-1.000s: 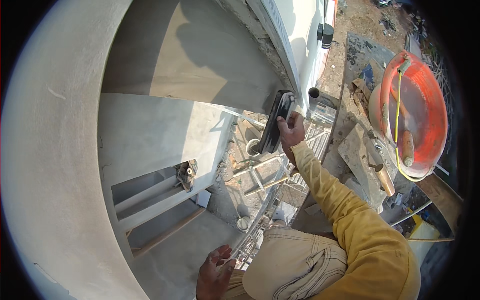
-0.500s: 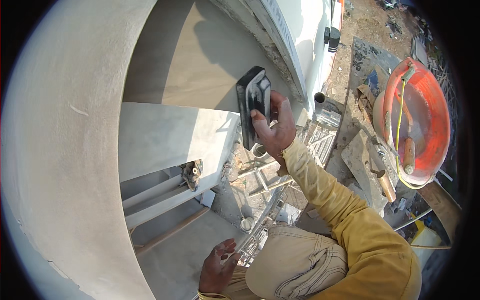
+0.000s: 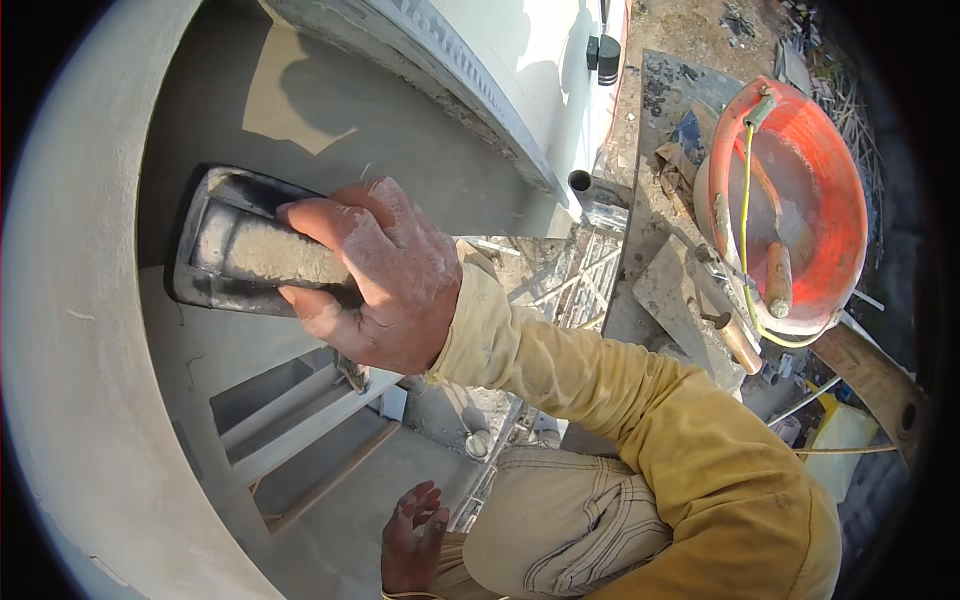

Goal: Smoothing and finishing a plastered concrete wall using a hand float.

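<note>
My right hand point(image 3: 385, 280), in a yellow sleeve and dusted with pale powder, grips a black-edged rectangular float point(image 3: 240, 240) with a dirty pale middle, held lengthwise across the grey plastered face point(image 3: 390, 130) beside the curved wall point(image 3: 85, 300). Whether the float touches the plaster I cannot tell. Low in the view, my left hand point(image 3: 415, 530) holds nothing, its fingers loosely bent and apart, near my khaki-clad knee point(image 3: 550, 510).
At right an orange bucket point(image 3: 840, 170) holds grey liquid and a wooden-handled tool point(image 3: 778, 270). Beside it lie a dirty board point(image 3: 675, 90) and another handled tool point(image 3: 740, 345). Metal scaffolding point(image 3: 575, 280), rubble and a ledge with openings point(image 3: 290, 440) are below. A dark pipe end point(image 3: 580, 181) stands near the corner.
My right hand has swung left and closer with the float, which has turned from upright to lengthwise across the view. The scene has shifted in frame; my left hand stays low.
</note>
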Tool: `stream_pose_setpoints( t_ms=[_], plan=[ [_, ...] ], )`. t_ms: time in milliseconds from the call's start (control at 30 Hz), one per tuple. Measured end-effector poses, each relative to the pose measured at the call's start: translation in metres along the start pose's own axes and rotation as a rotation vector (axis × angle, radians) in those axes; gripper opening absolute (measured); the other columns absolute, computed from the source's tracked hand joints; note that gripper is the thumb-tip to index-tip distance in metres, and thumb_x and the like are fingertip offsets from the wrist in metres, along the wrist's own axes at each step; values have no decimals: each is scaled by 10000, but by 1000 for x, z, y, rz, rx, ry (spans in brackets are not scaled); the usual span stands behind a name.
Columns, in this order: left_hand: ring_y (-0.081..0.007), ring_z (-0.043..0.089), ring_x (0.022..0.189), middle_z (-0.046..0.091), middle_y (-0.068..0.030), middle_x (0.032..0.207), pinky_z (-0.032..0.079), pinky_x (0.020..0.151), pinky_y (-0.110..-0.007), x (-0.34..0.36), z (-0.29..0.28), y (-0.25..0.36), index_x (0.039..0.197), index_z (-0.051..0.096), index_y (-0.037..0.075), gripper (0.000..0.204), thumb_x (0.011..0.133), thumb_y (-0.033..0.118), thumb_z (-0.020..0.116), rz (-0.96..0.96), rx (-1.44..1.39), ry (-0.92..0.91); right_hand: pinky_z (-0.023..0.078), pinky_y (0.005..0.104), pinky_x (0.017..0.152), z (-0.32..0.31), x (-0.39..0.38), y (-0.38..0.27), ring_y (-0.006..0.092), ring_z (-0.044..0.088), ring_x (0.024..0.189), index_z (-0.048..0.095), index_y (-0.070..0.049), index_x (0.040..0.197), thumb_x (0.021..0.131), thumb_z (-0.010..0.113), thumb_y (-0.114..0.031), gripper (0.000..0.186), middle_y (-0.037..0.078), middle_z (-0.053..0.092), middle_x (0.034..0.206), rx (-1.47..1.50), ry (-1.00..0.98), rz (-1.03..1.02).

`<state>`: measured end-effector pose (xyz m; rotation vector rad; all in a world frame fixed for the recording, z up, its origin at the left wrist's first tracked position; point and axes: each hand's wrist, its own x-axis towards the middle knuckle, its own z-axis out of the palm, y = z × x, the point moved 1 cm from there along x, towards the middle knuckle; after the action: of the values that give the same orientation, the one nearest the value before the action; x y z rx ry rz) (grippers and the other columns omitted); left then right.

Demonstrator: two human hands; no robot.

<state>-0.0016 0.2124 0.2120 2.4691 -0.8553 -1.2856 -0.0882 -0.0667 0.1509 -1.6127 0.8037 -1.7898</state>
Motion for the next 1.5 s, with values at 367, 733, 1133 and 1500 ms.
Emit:
stream_pose_setpoints(
  t_ms=[367,733,1133,1500],
  plan=[
    [-250,571,1120,586,-188,1189,450,954,-340,6,3,-6,1298,461,-46,534,890,237,659,-85,45,-5,476,318,824,-30,-231,242,171,590,908,498,-38,1212,933,575,-185,325,76,605,991,195,316,1312],
    [-217,616,1031,630,-157,1157,490,890,-339,6,3,-8,1282,508,-4,447,886,159,637,-19,86,8,495,417,965,14,-220,178,258,592,1046,532,-72,1137,996,464,-294,272,103,598,1114,1591,659,1586],
    [-242,614,1070,628,-160,1177,469,935,-357,-9,-5,-4,1291,510,20,476,892,244,640,-41,123,9,408,427,1083,36,-60,-3,301,526,1214,513,18,1228,985,457,-177,316,173,568,1266,2486,168,1194],
    [-241,619,1060,628,-163,1178,472,927,-363,-13,-7,-7,1290,512,22,473,894,249,632,-39,121,16,483,399,1026,45,-133,84,320,499,1257,495,28,1275,969,475,-127,344,178,565,1287,2339,382,1260]
  ],
)
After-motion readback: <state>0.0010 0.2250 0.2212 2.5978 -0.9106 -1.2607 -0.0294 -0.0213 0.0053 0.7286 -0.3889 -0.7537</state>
